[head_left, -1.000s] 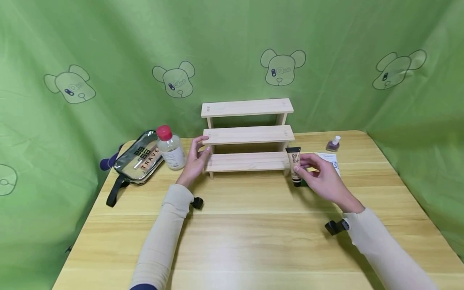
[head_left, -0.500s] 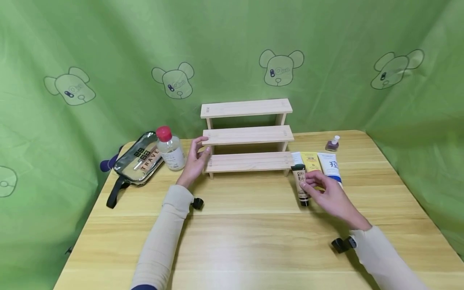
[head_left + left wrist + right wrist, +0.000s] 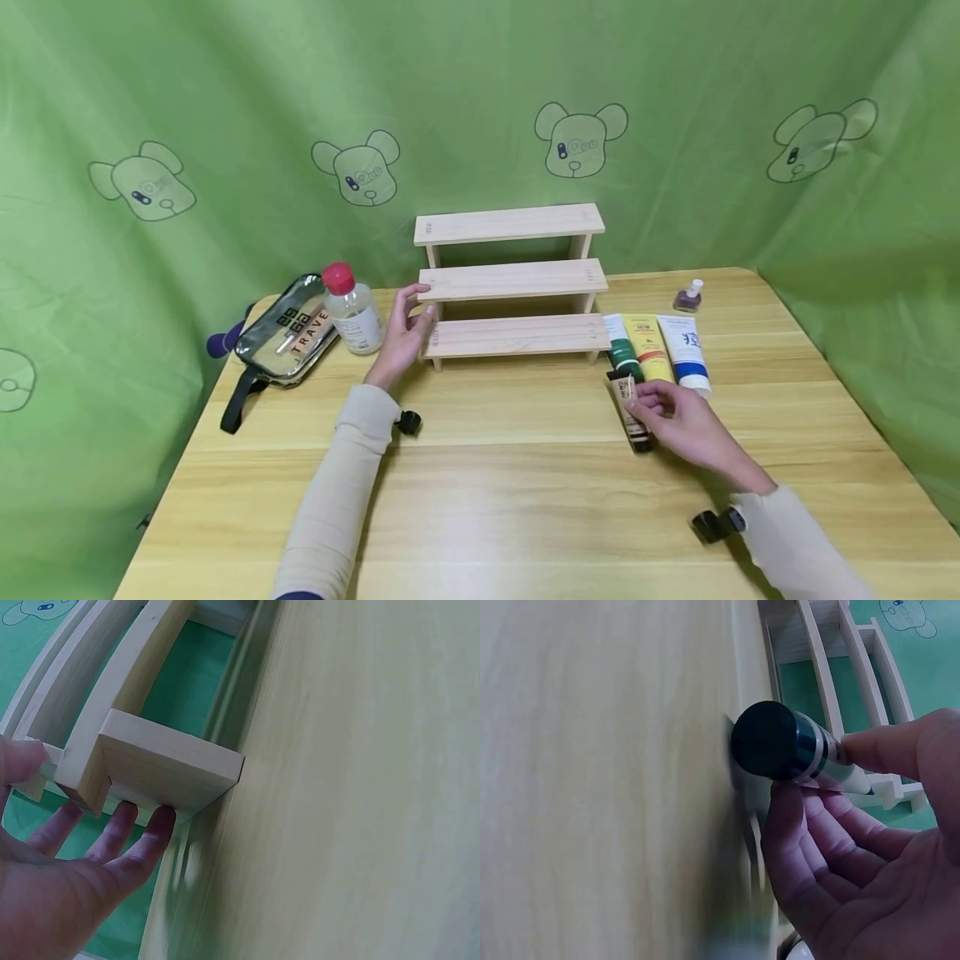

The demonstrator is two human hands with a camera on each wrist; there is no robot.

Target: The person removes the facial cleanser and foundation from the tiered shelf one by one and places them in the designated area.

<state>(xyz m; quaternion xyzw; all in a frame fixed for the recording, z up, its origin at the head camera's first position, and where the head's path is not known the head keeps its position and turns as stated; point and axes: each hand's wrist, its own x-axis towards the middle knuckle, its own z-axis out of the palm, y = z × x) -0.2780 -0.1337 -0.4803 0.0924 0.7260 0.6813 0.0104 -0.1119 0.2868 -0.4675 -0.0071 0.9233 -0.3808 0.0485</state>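
My right hand pinches a small beige tube with black ends between thumb and fingers, its dark cap facing the right wrist camera. The tube is tilted, in front of a row of three tubes: a green and white tube, a yellow tube and a white and blue tube. My left hand rests its fingertips against the left end of a three-tier wooden shelf. In the left wrist view, several fingertips touch the lower side panel.
Left of the shelf stands a clear bottle with a red cap, beside a transparent travel pouch with a black strap. A small purple bottle with a white cap stands at the back right. A green curtain hangs behind the table.
My right hand has brought the beige tube away from the shelf's right end, toward me and slightly right, uncovering the row of tubes. My left hand has stayed at the shelf.
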